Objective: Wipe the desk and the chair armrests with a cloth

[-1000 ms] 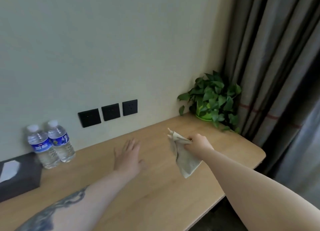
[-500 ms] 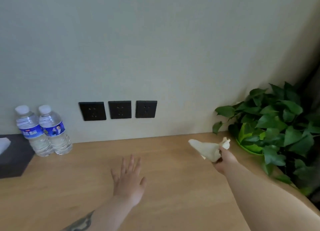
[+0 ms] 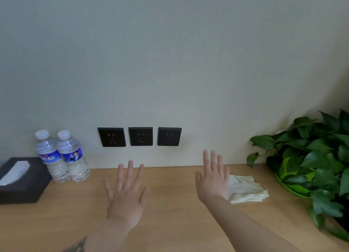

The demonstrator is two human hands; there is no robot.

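A crumpled off-white cloth (image 3: 246,189) lies flat on the wooden desk (image 3: 175,219), close to the wall and left of the potted plant. My right hand (image 3: 213,178) is open with fingers spread, just left of the cloth and partly in front of its left edge, holding nothing. My left hand (image 3: 126,193) hovers open over the middle of the desk, palm down, fingers apart. No chair is in view.
Two water bottles (image 3: 62,157) stand at the back left beside a black tissue box (image 3: 20,180). A leafy plant in a green pot (image 3: 311,168) fills the right corner. Three black wall sockets (image 3: 139,136) sit above the desk.
My right hand let go of the cloth, which now lies on the desk near the plant. Both hands have opened out; the view has shifted closer to the wall.
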